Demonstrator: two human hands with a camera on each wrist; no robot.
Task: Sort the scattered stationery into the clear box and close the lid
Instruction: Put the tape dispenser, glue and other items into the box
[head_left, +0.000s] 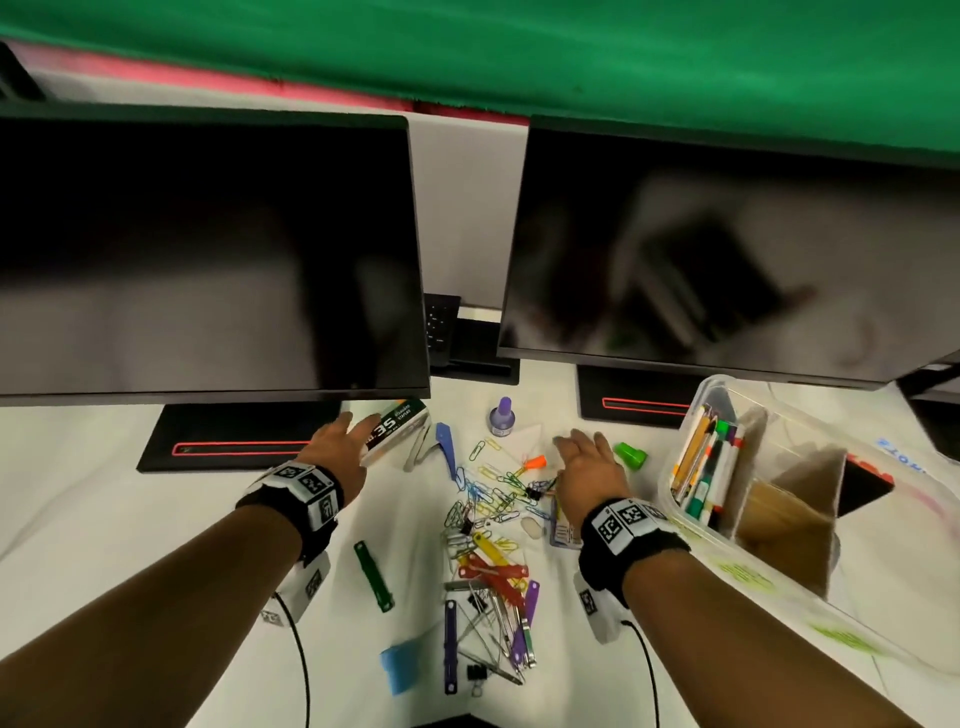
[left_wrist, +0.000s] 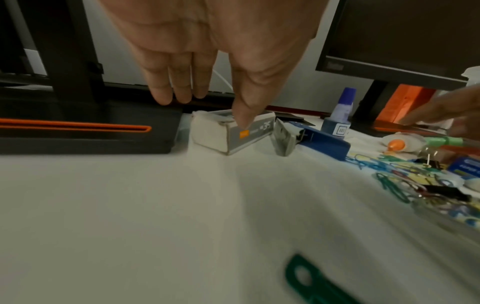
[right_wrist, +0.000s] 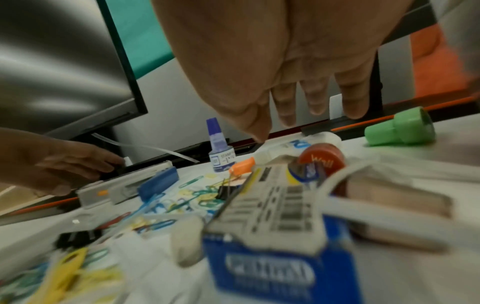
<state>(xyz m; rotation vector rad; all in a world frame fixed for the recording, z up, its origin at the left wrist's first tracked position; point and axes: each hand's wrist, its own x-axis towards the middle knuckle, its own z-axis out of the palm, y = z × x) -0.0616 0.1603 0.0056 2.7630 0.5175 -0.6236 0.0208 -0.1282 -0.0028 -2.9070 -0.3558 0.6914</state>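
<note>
My left hand (head_left: 347, 435) (left_wrist: 207, 109) reaches with straight fingers to a grey staple box (head_left: 396, 429) (left_wrist: 246, 137) by the left monitor base; the thumb tip touches its top. A blue stapler (head_left: 445, 441) (left_wrist: 322, 142) lies just right of it. My right hand (head_left: 584, 457) (right_wrist: 298, 123) hovers open and empty above a glue bottle (right_wrist: 285, 148) with an orange cap (head_left: 536, 461), next to a green cap (head_left: 631, 456) (right_wrist: 400, 127). Coloured paper clips (head_left: 493, 493) and file fasteners (head_left: 493, 571) are scattered between my arms. The clear box (head_left: 727, 382) stands at the right, lidless, with pens (head_left: 706, 467) inside.
Two dark monitors (head_left: 208, 249) (head_left: 727, 249) overhang the back of the white table, their bases just behind the hands. A purple ink bottle (head_left: 502, 415) stands between them. A green fastener (head_left: 373, 576) and a blue sponge (head_left: 400, 665) lie near the front. Cardboard dividers (head_left: 789, 509) split the box.
</note>
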